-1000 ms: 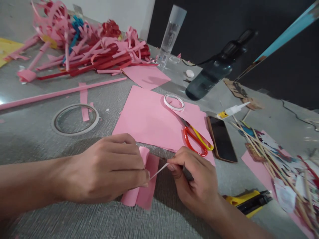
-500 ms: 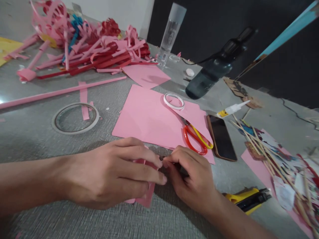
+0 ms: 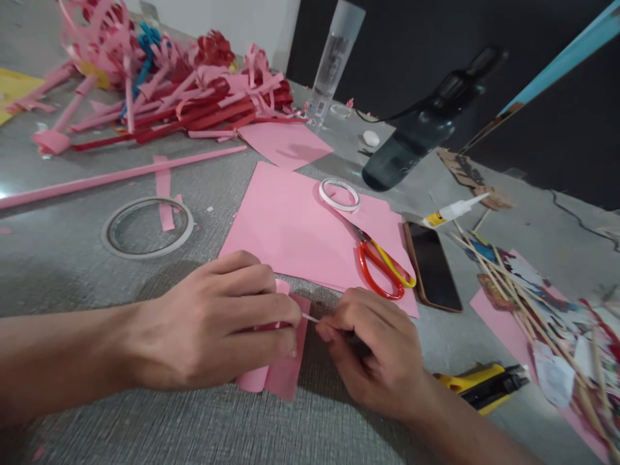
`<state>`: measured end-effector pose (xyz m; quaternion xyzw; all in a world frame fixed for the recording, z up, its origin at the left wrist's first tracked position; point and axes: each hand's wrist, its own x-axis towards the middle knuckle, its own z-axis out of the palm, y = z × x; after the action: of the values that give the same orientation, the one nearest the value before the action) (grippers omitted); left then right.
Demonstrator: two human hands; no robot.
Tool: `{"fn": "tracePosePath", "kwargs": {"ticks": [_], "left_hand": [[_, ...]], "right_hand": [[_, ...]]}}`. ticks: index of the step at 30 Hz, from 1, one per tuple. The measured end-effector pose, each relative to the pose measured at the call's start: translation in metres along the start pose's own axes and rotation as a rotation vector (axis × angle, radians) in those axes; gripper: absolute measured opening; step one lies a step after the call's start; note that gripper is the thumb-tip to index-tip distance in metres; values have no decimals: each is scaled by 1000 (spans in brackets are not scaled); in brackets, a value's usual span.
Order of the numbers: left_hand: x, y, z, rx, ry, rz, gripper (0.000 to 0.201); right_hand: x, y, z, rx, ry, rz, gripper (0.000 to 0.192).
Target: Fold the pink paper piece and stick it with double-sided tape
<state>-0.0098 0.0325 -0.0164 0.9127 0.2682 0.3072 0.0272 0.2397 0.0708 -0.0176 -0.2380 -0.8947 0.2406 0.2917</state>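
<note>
My left hand [image 3: 213, 329] lies over a partly rolled piece of pink paper [image 3: 288, 361], its bent fingers pressing it to the table and hiding much of it. My right hand [image 3: 375, 355] is closed, thumb and forefinger pinching the end of a thin white strip [image 3: 310, 317]. That strip runs taut from the left fingertips to the right pinch. Beyond both hands lie flat pink sheets [image 3: 285, 226]. Scissors [image 3: 382, 265] with red and yellow handles and a small white tape roll [image 3: 339, 194] rest on them.
A larger tape roll [image 3: 148, 227] and a long pink paper tube [image 3: 121, 175] lie at left, paper flowers [image 3: 194, 97] behind. Toward the right are a phone [image 3: 433, 266], a glue tube [image 3: 455, 210], a yellow cutter [image 3: 482, 387], wooden sticks [image 3: 518, 297] and a dark bottle [image 3: 411, 145].
My left hand has drawn back slightly left, its fingers more bent. A gap has opened between the hands, showing the white strip and more of the pink paper.
</note>
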Motion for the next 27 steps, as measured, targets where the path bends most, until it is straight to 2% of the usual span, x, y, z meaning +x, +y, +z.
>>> {"fn": "tracePosePath", "kwargs": {"ticks": [3,8,13,17,24,27], "left_hand": [[-1,-1,1,12,-12,-8,17],[-1,-4,2,-59,58,-89,34],[2,-3,1,-19,56,-181,31],[3,-2,1,6,17,-155,12],[6,-1,-1,-82,-67,-50,19],[7,2,-3,-180,-76,-17,14]], "right_hand": [[0,0,-1,5,15,-22,14],[-1,2,-1,79,84,-7,15],[0,3,0,72,12,-74,12],[0,3,2,60,-48,-114,7],[1,2,1,-8,10,-86,12],[-1,3,1,-32,9,-82,16]]}}
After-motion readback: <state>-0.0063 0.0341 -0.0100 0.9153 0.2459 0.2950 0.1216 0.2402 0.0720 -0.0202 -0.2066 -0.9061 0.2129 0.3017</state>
